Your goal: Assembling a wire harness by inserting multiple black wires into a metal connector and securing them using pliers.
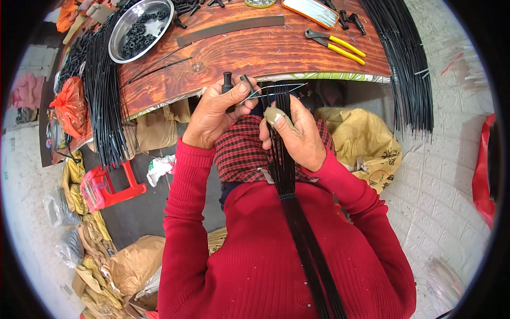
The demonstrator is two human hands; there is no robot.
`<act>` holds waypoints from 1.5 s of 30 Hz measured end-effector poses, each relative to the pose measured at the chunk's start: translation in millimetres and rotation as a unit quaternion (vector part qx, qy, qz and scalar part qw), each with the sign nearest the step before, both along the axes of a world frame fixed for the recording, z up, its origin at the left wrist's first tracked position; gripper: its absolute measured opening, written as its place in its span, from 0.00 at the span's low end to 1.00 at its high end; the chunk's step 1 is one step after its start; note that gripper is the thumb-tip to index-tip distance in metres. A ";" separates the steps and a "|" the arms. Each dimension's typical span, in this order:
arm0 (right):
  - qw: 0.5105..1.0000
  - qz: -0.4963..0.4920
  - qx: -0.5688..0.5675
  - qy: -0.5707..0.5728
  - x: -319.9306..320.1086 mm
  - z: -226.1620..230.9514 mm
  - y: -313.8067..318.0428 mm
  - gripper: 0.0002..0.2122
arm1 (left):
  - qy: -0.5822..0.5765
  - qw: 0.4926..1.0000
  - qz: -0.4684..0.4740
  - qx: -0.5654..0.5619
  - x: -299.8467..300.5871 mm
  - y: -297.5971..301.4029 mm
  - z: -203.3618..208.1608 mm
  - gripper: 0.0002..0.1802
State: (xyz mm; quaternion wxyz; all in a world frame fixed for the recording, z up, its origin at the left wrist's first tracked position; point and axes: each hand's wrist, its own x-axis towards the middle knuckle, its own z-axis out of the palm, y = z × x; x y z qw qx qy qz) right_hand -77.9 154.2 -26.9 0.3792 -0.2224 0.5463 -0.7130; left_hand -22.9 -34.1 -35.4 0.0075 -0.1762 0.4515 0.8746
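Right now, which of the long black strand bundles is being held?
The middle bundle: the right hand holds it, and it trails down the red sweater. The left bundle and right bundle hang off the table, unheld.

Black strands (292,208) are running off the lower edge; the right hand (302,133) is covering part of them. The left hand (215,111) is hiding part of a black tube (227,81). The top edge is cutting off a round tin (260,2); the dark rim is cropping a red thing (482,178). A pale bundle (442,279) is blurring, lower right.
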 end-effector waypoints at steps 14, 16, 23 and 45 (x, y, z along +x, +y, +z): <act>1.000 0.005 0.013 0.004 0.0 -2.5 -0.6 0.16 | 0.000 0.999 -0.040 0.014 -0.2 -2.5 3.9 0.16; 1.000 -0.001 0.011 -0.003 0.4 -3.1 -1.2 0.16 | -0.005 1.000 -0.027 0.015 -0.4 -0.3 5.6 0.16; 1.000 0.006 0.022 -0.001 -1.1 -1.7 -1.9 0.16 | -0.017 1.000 -0.024 -0.004 -0.5 -1.1 3.0 0.18; 1.000 -0.004 0.013 0.008 -0.5 -2.9 0.2 0.15 | 0.004 0.998 -0.007 0.064 -4.5 2.4 -2.7 0.17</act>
